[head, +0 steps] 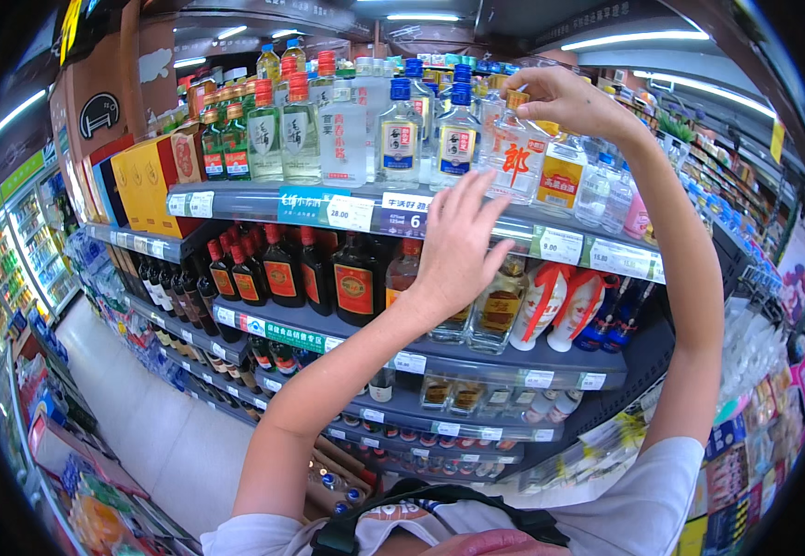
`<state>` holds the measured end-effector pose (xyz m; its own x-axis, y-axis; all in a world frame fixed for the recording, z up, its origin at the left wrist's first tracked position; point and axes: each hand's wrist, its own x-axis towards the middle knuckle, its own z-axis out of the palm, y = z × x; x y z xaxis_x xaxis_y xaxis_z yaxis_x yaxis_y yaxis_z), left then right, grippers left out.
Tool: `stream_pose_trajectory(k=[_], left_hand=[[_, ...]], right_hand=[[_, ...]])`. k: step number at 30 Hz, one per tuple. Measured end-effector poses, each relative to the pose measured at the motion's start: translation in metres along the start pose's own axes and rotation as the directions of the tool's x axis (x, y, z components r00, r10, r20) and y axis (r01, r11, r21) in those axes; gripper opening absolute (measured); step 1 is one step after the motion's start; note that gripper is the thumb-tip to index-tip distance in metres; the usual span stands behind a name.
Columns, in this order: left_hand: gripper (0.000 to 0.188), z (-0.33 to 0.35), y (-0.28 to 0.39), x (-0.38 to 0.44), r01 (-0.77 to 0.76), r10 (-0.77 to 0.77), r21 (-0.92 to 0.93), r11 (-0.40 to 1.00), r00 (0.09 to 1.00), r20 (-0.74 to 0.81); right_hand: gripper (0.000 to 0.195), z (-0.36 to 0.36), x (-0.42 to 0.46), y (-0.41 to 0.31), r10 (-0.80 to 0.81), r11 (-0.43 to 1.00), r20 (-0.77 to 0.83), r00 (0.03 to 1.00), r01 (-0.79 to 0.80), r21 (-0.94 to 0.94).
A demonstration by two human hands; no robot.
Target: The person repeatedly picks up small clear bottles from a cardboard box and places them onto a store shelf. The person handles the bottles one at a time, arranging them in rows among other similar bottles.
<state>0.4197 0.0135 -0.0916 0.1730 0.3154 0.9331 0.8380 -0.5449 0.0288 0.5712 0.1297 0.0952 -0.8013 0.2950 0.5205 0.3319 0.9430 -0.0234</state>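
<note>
My right hand (569,101) reaches over the top shelf and pinches the gold cap of a clear glass liquor bottle (514,161) with orange lettering. That bottle stands upright at the front of the shelf. Lower down, my left hand (461,247) holds nothing. Its fingers are spread in front of the price strip (347,212), with the fingertips near the base of the same bottle; whether they touch it I cannot tell. To the left stand blue-capped clear bottles (458,139), and to the right is a clear bottle with an orange-yellow label (561,177).
Dark red-capped bottles (355,278) and white bottles with red ribbons (543,299) fill the shelf below. Yellow boxes (145,182) stand at the left end. A tiled aisle floor (152,389) runs along the left, past glass-door coolers (31,229). Packaged goods (729,445) lie at the right.
</note>
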Motion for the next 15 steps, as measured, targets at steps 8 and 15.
stream_pose_trajectory(k=[8, 15], left_hand=[[0.048, 0.003, -0.003, -0.011, -0.1, 0.088, 0.119, 0.988, 0.991, 0.103], [0.051, 0.01, 0.0, -0.005, -0.108, 0.095, 0.157, 0.982, 0.992, 0.089]], right_hand=[[0.035, 0.009, 0.009, 0.006, 0.083, 0.993, 0.151, 0.985, -0.095, 0.072], [0.036, 0.011, 0.008, 0.015, 0.067, 0.997, 0.084, 0.994, -0.07, 0.035]])
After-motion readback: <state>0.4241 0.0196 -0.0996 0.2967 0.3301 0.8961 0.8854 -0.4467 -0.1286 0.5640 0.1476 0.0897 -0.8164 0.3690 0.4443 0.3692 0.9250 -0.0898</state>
